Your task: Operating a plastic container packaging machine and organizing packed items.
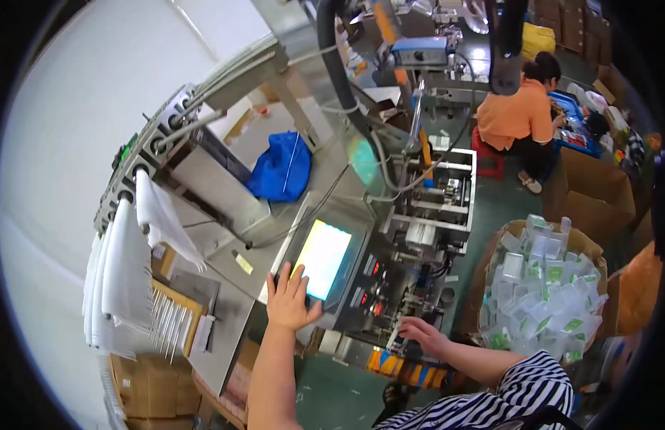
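My left hand (291,299) is spread open at the lower left edge of a lit touch screen (328,258), fingertips on or just over it. The screen sits in the dark control panel of a metal machine, with small red digit displays (364,297) beside it. My right hand (423,337) is loosely bent at the near end of the machine's metal mechanism (397,287), fingers partly apart and nothing plainly held. Its fingertips are close to a small pale bar (394,335); whether they touch it cannot be made out.
A carton of clear plastic cases with green labels (547,287) stands on the right. Blue cloth (282,168) lies on the machine's metal top. White film (121,279) hangs from rollers at left. Beyond, a person in orange (517,115) sits by a blue tray (579,125).
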The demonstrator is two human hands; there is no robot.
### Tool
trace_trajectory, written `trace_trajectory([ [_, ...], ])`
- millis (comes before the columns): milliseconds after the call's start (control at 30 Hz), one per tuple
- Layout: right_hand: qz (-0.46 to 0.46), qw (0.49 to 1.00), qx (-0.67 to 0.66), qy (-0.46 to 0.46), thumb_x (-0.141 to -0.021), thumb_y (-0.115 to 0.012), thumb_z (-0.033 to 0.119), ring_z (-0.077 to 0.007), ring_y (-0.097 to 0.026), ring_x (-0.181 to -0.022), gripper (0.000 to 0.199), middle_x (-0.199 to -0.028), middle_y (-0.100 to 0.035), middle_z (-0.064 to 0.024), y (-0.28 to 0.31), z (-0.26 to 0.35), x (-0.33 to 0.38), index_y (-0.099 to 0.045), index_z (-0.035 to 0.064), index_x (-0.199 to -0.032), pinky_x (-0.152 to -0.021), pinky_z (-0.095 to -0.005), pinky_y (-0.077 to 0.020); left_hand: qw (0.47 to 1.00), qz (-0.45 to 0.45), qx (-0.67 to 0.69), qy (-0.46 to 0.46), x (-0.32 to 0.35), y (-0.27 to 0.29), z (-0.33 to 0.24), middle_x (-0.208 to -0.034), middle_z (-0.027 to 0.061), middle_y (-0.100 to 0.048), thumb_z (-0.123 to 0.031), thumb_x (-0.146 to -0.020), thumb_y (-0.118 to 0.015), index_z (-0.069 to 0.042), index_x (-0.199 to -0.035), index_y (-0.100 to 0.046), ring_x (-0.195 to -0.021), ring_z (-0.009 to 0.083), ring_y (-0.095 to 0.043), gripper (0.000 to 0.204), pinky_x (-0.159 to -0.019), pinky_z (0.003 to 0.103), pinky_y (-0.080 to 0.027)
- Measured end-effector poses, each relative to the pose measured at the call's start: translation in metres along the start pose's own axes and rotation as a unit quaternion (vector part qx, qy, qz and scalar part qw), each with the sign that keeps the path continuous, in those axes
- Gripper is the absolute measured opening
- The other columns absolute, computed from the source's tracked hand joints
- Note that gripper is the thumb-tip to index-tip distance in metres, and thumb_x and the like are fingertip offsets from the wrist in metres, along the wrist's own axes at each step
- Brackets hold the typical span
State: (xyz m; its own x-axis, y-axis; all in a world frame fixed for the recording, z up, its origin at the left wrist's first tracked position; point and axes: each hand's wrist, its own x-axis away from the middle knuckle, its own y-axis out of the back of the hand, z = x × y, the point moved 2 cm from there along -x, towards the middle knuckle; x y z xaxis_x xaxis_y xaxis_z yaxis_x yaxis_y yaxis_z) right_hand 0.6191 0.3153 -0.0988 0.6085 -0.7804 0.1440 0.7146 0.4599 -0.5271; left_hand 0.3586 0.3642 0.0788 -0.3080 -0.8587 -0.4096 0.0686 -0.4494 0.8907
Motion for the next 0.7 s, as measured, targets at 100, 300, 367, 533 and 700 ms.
trace_trajectory([
  [100,0.011,0.998,0.025,-0.065,-0.085,-0.037,0.020,-0.0162,-0.045,-0.094,0.034,-0.101,-0.048,-0.0095,-0.012,-0.021,0.015,-0.035,0.0001,-0.112,-0.083,-0.0271,-0.0344,1.000,0.016,-0.012,-0.009,-0.003,-0.001,0.000,-0.114,0.0052,-0.042,-0.035,-0.057,-0.054,-0.006,-0.087,-0.055,-0.113,0.0255,-0.031,0.042,-0.092,0.050,-0.015],
  [300,-0.021,0.995,0.047,-0.082,-0.084,-0.040,0.020,-0.0121,-0.043,-0.093,0.032,-0.100,-0.047,-0.0064,-0.022,-0.040,0.049,-0.039,0.0002,-0.109,-0.080,-0.0244,-0.0344,0.999,0.035,-0.008,-0.002,-0.006,0.012,-0.013,-0.116,0.0090,-0.040,-0.037,-0.057,-0.055,-0.005,-0.092,-0.053,-0.113,0.0282,-0.029,0.048,-0.092,0.049,-0.014],
  [367,0.002,0.997,0.078,-0.021,-0.084,-0.040,0.020,-0.0117,-0.043,-0.094,0.030,-0.099,-0.048,-0.0043,-0.021,-0.044,0.061,-0.040,0.0019,-0.108,-0.083,-0.0239,-0.0338,0.997,0.010,0.039,0.064,-0.013,0.015,-0.016,-0.124,0.0121,-0.027,-0.040,-0.058,-0.056,-0.014,-0.109,-0.045,-0.117,0.0332,-0.018,0.058,-0.091,0.054,-0.008],
  [533,-0.124,0.984,-0.050,-0.114,-0.084,-0.040,0.019,-0.0162,-0.048,-0.091,0.031,-0.100,-0.049,-0.0069,-0.007,-0.076,0.076,-0.037,0.0024,-0.110,-0.079,-0.0258,-0.0373,0.993,0.090,-0.055,0.061,-0.043,-0.002,-0.023,-0.126,0.0098,-0.024,-0.048,-0.061,-0.055,-0.015,-0.106,-0.049,-0.119,0.0344,-0.011,0.056,-0.088,0.059,-0.003],
  [700,-0.287,0.936,-0.199,-0.037,-0.080,-0.046,0.027,-0.0109,-0.048,-0.074,0.026,-0.085,-0.051,-0.0039,0.052,-0.089,0.023,-0.044,0.0100,-0.100,-0.063,-0.0235,-0.0392,0.986,0.114,-0.100,0.073,-0.045,-0.012,-0.023,-0.127,0.0103,-0.024,-0.050,-0.059,-0.054,-0.014,-0.105,-0.051,-0.119,0.0339,-0.012,0.058,-0.089,0.057,0.001],
])
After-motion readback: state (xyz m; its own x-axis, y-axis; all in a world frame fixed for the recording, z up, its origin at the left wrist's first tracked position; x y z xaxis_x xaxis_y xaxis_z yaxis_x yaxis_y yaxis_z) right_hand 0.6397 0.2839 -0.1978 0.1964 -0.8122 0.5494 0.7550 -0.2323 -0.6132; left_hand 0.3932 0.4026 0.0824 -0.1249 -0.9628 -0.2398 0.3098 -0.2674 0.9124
